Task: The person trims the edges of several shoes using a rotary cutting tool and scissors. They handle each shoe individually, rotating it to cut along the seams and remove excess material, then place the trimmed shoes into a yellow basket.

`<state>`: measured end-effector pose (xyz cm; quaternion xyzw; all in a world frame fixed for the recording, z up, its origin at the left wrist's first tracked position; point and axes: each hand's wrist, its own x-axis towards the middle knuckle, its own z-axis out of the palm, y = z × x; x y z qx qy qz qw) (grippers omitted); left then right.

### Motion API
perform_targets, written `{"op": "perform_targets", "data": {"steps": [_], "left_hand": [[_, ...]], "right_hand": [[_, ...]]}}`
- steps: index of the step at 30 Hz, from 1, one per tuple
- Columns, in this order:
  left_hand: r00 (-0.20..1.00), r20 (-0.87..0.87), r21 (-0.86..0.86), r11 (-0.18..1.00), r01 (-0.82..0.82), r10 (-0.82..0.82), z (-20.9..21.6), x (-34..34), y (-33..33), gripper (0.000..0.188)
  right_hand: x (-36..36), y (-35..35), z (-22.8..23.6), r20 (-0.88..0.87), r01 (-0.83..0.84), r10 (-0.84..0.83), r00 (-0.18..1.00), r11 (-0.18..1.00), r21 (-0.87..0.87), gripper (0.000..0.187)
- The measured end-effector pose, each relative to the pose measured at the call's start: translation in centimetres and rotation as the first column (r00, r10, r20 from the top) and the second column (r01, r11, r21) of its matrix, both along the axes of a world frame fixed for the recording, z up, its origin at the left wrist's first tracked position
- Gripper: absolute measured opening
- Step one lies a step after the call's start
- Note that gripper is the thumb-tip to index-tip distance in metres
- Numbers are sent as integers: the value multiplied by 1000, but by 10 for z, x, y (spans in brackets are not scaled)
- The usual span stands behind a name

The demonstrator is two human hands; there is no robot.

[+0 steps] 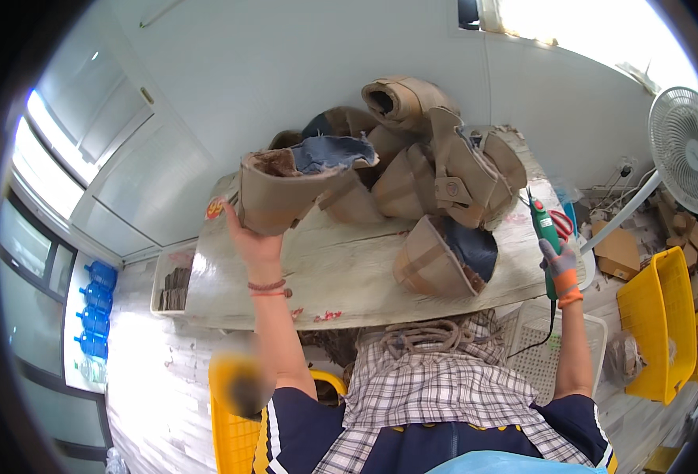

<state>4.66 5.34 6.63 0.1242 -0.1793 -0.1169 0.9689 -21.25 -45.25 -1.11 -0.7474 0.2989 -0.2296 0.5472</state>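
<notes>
My bare left hand (256, 249) grips a curved tan piece (278, 193) from below and holds it raised at the left of the table. This piece has a brown fuzzy inside and a ragged blue lining at its upper edge. In my right hand (561, 265), which wears a grey and orange glove, is a slim green corded power tool (547, 225) with its thin tip pointing away from me. A similar tan piece (424, 257) with blue lining lies between my hands. Behind it is a pile of such pieces (404, 182), one with a buttoned strap.
Red-handled scissors (561, 223) lie beside the tool on the worn table (341, 276). A white fan (687, 150) stands at the right, above a yellow crate (659, 332). A perforated white basket (534, 340) is under the tool's black cord. Blue water jugs (96, 308) line the left wall.
</notes>
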Motion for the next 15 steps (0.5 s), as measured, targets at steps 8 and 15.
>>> {"op": "perform_targets", "data": {"steps": [8, 15], "left_hand": [[956, -275, -6, 995, 105, -102, -9, -70, 27, 39], [931, -365, 215, 974, 67, 16, -3, -87, 18, 36]], "right_hand": [[-7, 123, 91, 98, -293, 454, 885, 710, -640, 51], [-6, 150, 92, 54, -107, 517, 854, 277, -955, 68]]}}
